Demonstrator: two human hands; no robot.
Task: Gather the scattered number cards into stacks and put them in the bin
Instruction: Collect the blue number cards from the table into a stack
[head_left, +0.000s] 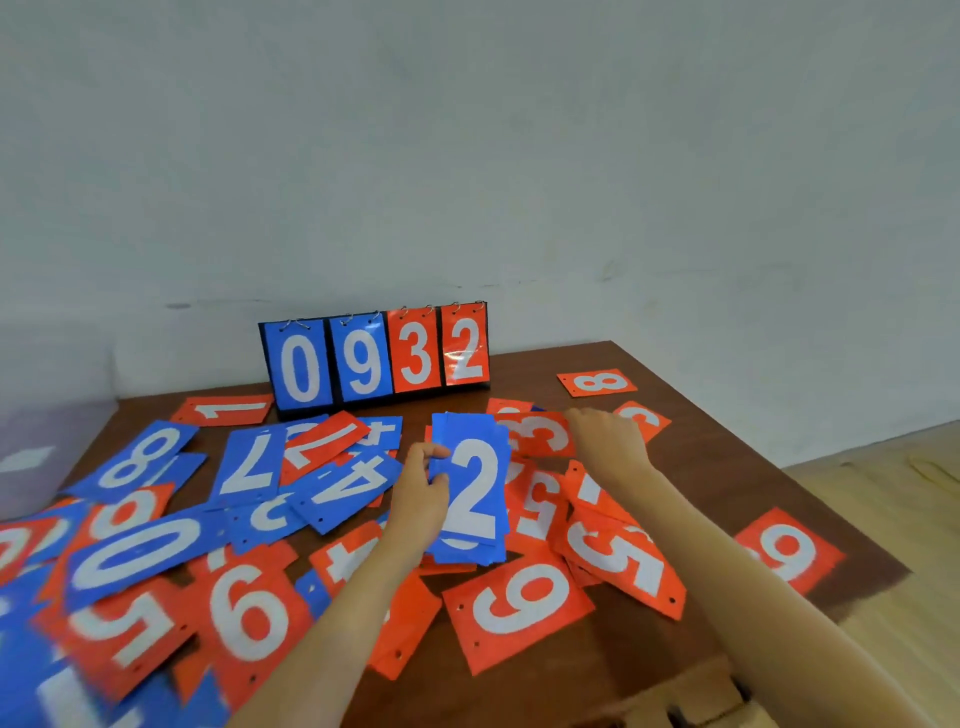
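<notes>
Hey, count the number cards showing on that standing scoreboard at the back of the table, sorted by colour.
Blue: 2, the 0 card and the 9 card
Red: 2, the 3 card and the 2 card
Total: 4 showing on the scoreboard

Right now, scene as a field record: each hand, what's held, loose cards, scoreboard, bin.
left hand: grips the blue stack by its left edge
blue stack: several cards, white 2 on top, held over the pile
right hand: on the red 3 card; grip unclear
loose cards: many, red and blue, scattered and overlapping on the table
scoreboard: upright at the table's back, reads 0932
bin: pale, translucent, at the table's left; contents unclear
</notes>
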